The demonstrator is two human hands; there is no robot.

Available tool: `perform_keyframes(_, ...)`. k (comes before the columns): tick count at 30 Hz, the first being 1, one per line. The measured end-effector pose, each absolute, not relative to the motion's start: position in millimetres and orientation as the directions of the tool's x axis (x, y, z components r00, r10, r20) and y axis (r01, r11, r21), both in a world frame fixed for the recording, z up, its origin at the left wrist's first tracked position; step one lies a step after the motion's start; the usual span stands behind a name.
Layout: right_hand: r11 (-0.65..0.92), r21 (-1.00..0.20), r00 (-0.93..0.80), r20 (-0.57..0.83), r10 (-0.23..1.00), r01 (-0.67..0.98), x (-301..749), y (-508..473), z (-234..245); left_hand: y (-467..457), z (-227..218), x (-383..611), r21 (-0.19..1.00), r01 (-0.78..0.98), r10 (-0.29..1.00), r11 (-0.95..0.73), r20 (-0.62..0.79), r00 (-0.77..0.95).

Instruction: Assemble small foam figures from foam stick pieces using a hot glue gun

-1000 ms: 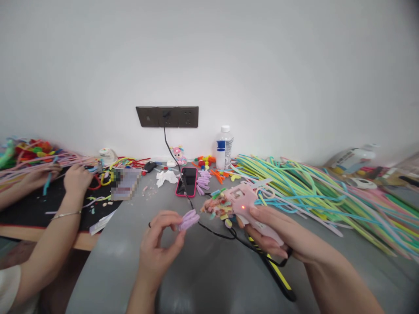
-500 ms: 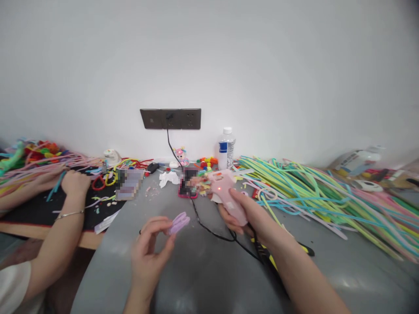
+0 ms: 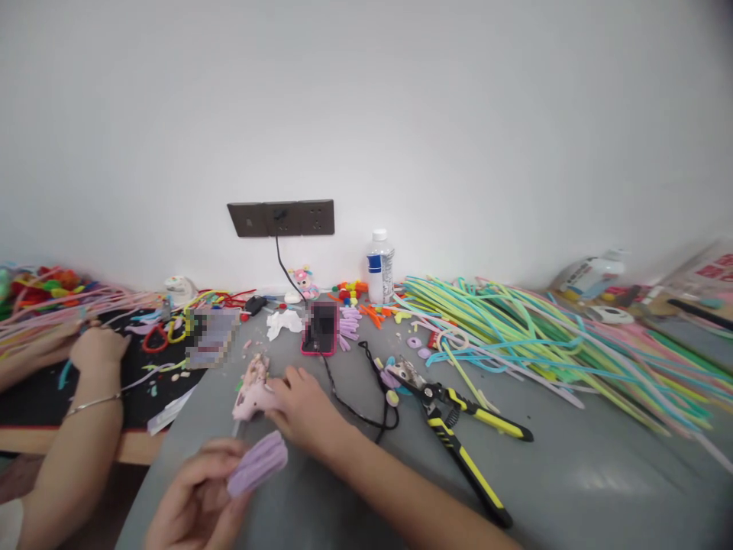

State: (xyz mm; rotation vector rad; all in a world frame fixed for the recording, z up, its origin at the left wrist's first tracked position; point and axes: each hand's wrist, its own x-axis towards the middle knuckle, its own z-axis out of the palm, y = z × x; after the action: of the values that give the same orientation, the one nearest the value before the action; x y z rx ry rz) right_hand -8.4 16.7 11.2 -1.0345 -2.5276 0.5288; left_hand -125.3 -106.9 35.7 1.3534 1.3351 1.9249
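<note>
Plain pale wall (image 3: 366, 114) stands behind a grey table (image 3: 550, 473), with a dark socket panel (image 3: 280, 218) mounted on it and a cable plugged in. Left hand (image 3: 200, 493), at the near edge of the view, pinches a folded lilac fuzzy piece (image 3: 260, 462) between thumb and fingers, clear of the table and angled up to the right. Right hand (image 3: 306, 409), reaching across to the left just beyond that piece, has its fingers closed about the handle end of a pink glue gun (image 3: 255, 397); the nozzle end is crusted with residue and points away. Whether the gun bears on the table cannot be determined. Right of this hand, a black cord (image 3: 347, 401) lies in a loop, and spread cutters (image 3: 436, 395) with black-and-yellow handles lie beside it. Farther back: a pink-cased phone (image 3: 321, 328), lilac bundles (image 3: 348, 327) adjoining it, crumpled tissue (image 3: 285, 323), and an upright bottle (image 3: 380, 267). Long coloured stems (image 3: 504, 328) cover the right side. At far left, a co-worker's hands (image 3: 100, 351) work over a black mat (image 3: 137, 409).
</note>
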Motion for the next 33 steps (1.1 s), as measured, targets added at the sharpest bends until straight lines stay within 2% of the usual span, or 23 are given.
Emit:
perform_keyframes(3,0.592,-0.481,-0.601,0.157,0.783,0.646,20,40,26,-91,29,-117,0.924,0.149,0.772,-0.354,0.378,-0.511)
perform_keyframes(5,0.49,-0.423,-0.482,0.133,0.866,0.762,44,63,37,-77,24,-111,0.953,0.083,0.797,-0.292,0.29,-0.529)
perform_keyframes(8,0.339,-0.352,-0.323,0.106,0.94,0.872,73,98,45,-55,17,-102,0.969,-0.024,0.843,-0.247,0.202,-0.499)
perform_keyframes(10,0.288,-0.319,-0.282,0.066,0.957,0.903,83,114,43,-43,13,-96,0.973,-0.061,0.88,-0.22,0.171,-0.442)
perform_keyframes(16,0.276,-0.304,-0.28,0.03,0.96,0.912,84,127,36,-26,15,-76,0.973,-0.027,0.893,-0.231,0.201,-0.402)
perform_keyframes(21,0.275,-0.392,-0.254,0.106,0.961,0.878,106,114,55,-23,15,-70,0.967,0.025,0.909,-0.254,0.247,-0.336)
perform_keyframes(24,0.368,-0.565,-0.342,0.156,0.927,0.739,125,96,72,-24,12,-69,0.967,0.032,0.927,-0.252,0.251,-0.28)
perform_keyframes(27,0.454,-0.813,-0.47,0.26,0.843,0.365,136,71,83,-27,9,-67,0.961,0.029,0.937,-0.276,0.276,-0.214)
perform_keyframes(29,0.434,-0.875,-0.491,0.287,0.823,0.215,138,55,85,-29,9,-66,0.946,0.019,0.93,-0.323,0.321,-0.182)
perform_keyframes(33,0.44,-0.884,-0.486,0.318,0.814,0.157,139,35,79,-31,11,-63,0.919,-0.003,0.907,-0.394,0.388,-0.164)
